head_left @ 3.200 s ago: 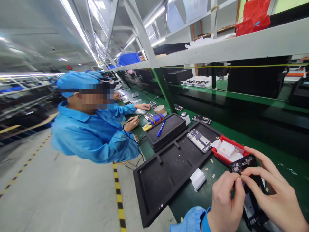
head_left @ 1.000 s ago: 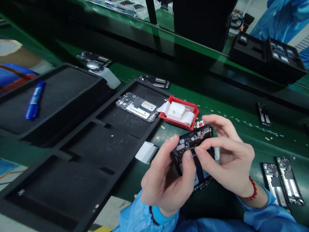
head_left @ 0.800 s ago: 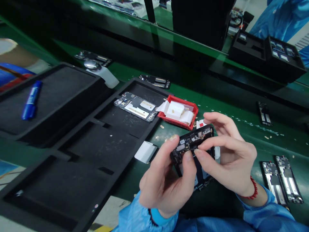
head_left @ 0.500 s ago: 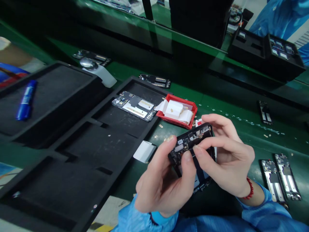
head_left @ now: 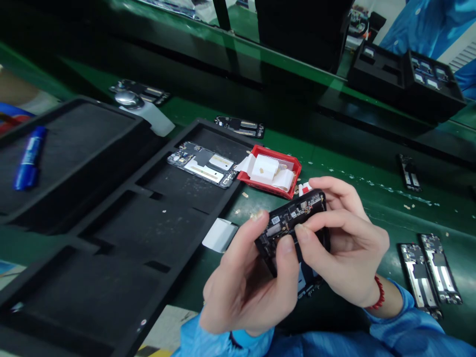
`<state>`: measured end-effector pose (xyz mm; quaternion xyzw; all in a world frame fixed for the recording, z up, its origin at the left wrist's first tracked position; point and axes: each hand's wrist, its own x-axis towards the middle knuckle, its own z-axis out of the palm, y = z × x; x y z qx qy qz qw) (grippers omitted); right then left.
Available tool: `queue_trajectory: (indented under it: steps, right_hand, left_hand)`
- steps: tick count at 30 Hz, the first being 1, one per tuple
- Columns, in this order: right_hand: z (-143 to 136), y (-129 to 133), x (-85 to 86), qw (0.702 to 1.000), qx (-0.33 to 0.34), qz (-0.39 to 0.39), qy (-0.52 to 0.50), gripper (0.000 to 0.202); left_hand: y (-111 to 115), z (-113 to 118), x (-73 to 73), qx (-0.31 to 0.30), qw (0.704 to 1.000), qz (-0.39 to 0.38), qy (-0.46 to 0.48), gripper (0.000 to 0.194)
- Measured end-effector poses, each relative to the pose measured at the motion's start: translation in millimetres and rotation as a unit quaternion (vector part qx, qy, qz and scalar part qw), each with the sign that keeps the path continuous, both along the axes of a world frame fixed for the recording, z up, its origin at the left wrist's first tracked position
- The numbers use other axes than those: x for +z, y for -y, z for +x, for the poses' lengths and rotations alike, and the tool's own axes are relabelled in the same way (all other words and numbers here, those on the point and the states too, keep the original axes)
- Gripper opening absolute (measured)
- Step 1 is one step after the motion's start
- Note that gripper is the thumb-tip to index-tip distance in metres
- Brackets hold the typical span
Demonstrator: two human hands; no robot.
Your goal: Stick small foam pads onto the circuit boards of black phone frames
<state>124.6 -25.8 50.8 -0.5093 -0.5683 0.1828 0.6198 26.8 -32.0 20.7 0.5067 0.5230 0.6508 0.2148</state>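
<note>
Both hands hold a black opened phone body [head_left: 293, 218] with its circuit board showing, raised above the green bench. My left hand [head_left: 245, 285] grips its lower left end, thumb and forefinger pinched at the board. My right hand [head_left: 345, 248] wraps the right side, its forefinger pressing on the board's middle. The lower half of the phone is hidden behind my fingers.
A red bin [head_left: 270, 170] with white paper liners sits just beyond my hands. A black foam tray [head_left: 122, 233] at left holds another phone frame [head_left: 203, 165]. A white paper piece [head_left: 220, 235], a blue marker [head_left: 26, 158], a dispenser bottle [head_left: 143, 109] and two phone frames [head_left: 429, 272] lie around.
My view swung from a co-worker down the line to my own bench. Over the last second my hands and the phone body shifted slightly left; the grip stayed the same.
</note>
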Motion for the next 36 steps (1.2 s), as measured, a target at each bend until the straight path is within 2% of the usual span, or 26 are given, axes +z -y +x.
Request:
queue_trajectory:
  steps: [7, 11, 15, 18, 23, 27, 29, 31, 34, 36]
  right_hand:
    - [0, 0, -2.8, 1.000, 0.001, 0.003, -0.015, 0.018]
    - [6, 5, -3.7, 0.999, 0.040, -0.012, -0.027, 0.018]
    - [10, 6, -4.3, 0.997, 0.061, -0.013, -0.041, 0.020]
    - [10, 4, -6.4, 0.995, 0.067, -0.002, -0.071, 0.018]
    - [7, -1, -11.2, 0.993, 0.063, -0.029, -0.098, 0.020]
    - [8, -4, -15.5, 0.990, 0.060, -0.038, -0.125, 0.019]
    - [10, -5, -17.4, 0.982, 0.078, -0.056, -0.162, 0.019]
    - [11, -6, -19.8, 0.971, 0.092, -0.076, -0.205, 0.020]
    - [10, -10, -26.1, 0.962, 0.081, -0.090, -0.243, 0.018]
    - [10, -14, -32.8, 0.962, 0.077, -0.094, -0.243, 0.016]
  left_hand:
    - [-12, 5, 7.7, 0.022, 0.998, 0.054, -0.004, 0.037]
    - [-15, 3, 7.4, 0.012, 0.999, 0.041, -0.008, 0.033]
    - [-14, 0, 5.1, 0.009, 0.999, 0.039, -0.006, 0.039]
    - [-14, 0, 4.1, 0.007, 0.999, 0.032, -0.006, 0.043]
    - [-14, 1, 5.1, 0.005, 0.999, 0.034, -0.002, 0.042]
    - [-14, -2, 3.1, -0.018, 1.000, -0.009, 0.007, 0.037]
    - [-15, -5, -0.4, -0.049, 0.997, -0.022, 0.051, 0.033]
    - [-16, -7, -5.5, -0.121, 0.986, -0.032, 0.110, 0.032]
    - [-18, -10, -15.2, -0.259, 0.948, -0.066, 0.174, 0.043]
    - [-21, -11, -22.3, -0.290, 0.938, -0.085, 0.172, 0.051]
